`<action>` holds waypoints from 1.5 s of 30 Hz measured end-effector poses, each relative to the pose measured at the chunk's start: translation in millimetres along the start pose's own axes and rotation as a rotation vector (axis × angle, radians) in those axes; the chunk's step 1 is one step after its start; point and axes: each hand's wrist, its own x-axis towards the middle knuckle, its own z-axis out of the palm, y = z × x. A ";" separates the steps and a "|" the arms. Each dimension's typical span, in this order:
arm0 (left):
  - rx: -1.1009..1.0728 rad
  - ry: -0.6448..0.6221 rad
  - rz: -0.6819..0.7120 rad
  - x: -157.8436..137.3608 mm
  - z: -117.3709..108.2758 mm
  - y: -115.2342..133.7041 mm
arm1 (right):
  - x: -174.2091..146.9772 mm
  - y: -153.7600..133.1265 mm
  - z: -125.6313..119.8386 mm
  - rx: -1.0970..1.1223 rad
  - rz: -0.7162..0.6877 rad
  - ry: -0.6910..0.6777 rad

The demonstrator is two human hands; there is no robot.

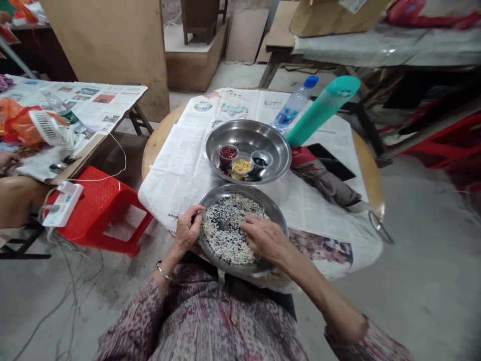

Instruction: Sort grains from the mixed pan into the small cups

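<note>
A round steel tray (pixel 278 216) lies at the near edge of the table, covered in a loose layer of pale grains (pixel 229 246) mixed with some dark and yellow ones. At its left rim, my left hand (pixel 187 229) is closed with the fingers curled over the edge. My right hand (pixel 265 238) is over the grains on the right side, its fingertips drawn together; what they hold, if anything, is hidden. Just behind stands a wide steel bowl (pixel 250 131) with small cups of red beans (pixel 228 152), yellow grains (pixel 242 166) and black seeds (pixel 259 162).
Newspaper (pixel 169 155) covers the round table. A water bottle (pixel 295 105), a green cylinder (pixel 323 108) and a dark folded umbrella (pixel 325 178) lie or stand right of the bowl. Left are a red stool (pixel 92 210) with a power strip (pixel 63 204), and a person's knee (pixel 18 198).
</note>
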 end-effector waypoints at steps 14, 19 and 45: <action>-0.008 -0.011 -0.010 2.0 -0.5 1.2 | 11.1 -25.3 6.3 0.002 0.052 -0.041; -0.006 -0.012 -0.011 1.7 0.2 -0.3 | 9.3 -6.8 5.4 -0.043 0.053 -0.067; -0.011 -0.017 -0.008 2.8 -0.7 1.1 | 5.7 -48.8 1.7 0.259 -0.166 -0.012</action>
